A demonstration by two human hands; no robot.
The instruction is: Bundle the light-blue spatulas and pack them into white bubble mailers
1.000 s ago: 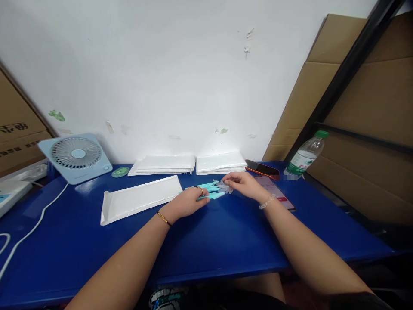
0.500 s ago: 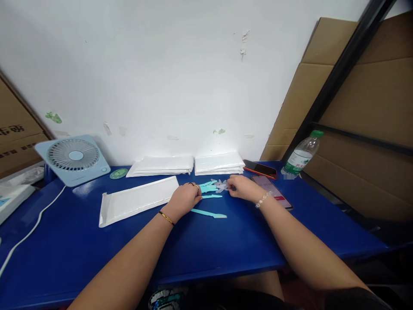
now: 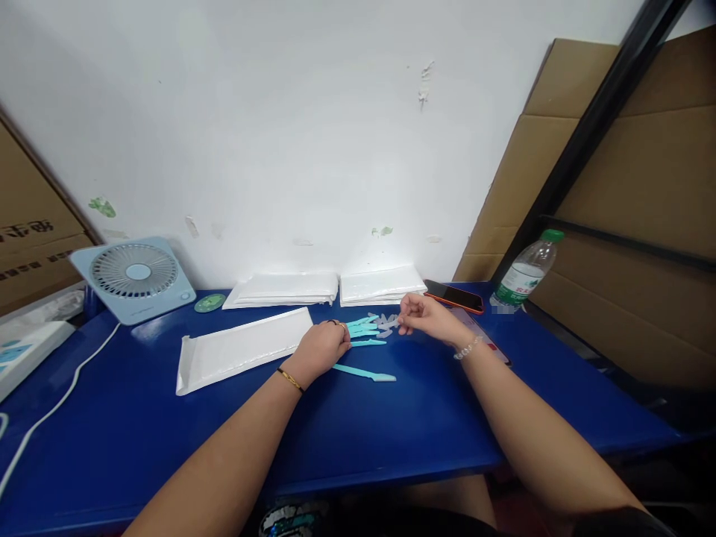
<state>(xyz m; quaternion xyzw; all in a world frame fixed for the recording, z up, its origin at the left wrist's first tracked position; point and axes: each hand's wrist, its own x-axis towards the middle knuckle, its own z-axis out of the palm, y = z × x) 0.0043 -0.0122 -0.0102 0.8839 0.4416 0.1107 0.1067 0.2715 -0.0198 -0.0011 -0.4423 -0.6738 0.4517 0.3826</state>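
The left hand (image 3: 324, 347) curls over the left ends of slim turquoise plastic sticks (image 3: 363, 327), fanned lengthwise left to right on the glossy blue surface (image 3: 391, 425); its grip is hidden. The right hand (image 3: 425, 319), fingertips nearly together, is beside small translucent greyish pieces (image 3: 385, 324); whether it holds one, I cannot tell.

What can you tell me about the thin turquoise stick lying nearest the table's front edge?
The thin, turquoise, plastic-looking stick lies flat on the glossy blue table, with similar turquoise sticks beyond it. From beside the left hand, its slim handle slants rightward, ending in a wider, paler tip. I cannot tell whether it touches the hand.
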